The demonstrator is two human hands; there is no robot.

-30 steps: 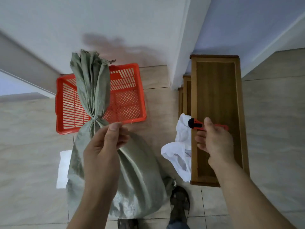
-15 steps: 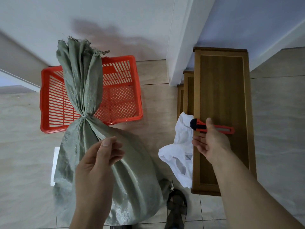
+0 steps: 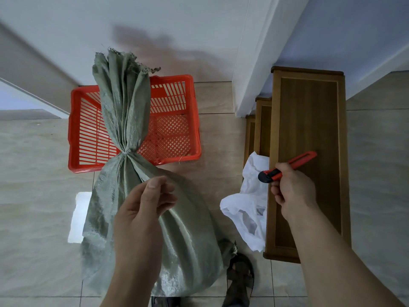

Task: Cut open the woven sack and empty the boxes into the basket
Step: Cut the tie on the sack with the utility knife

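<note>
A grey-green woven sack (image 3: pixel 188 240) stands on the tiled floor, its neck tied with a thin cord and its frayed top fanned upward. Behind it lies an orange-red slatted basket (image 3: pixel 74 129), partly hidden by the sack's top; the part I see holds nothing. My left hand (image 3: pixel 143 207) hovers in front of the sack just below the knot, fingers loosely curled, holding nothing. To the right of the sack, my right hand (image 3: pixel 294 191) grips a red utility knife (image 3: pixel 294 162), its black end pointing lower left. No boxes show.
A stepped wooden cabinet (image 3: pixel 307 129) stands at the right, with a crumpled white plastic bag (image 3: pixel 250 207) against its left side. A white wall corner (image 3: pixel 250 74) juts out behind. A sandalled foot (image 3: pixel 240 275) is by the sack's base. A white sheet (image 3: pixel 79 218) lies left of the sack.
My left hand has come off the sack's neck and dropped below the knot. My right hand has closed round the knife and tilted it, black end down to the left.
</note>
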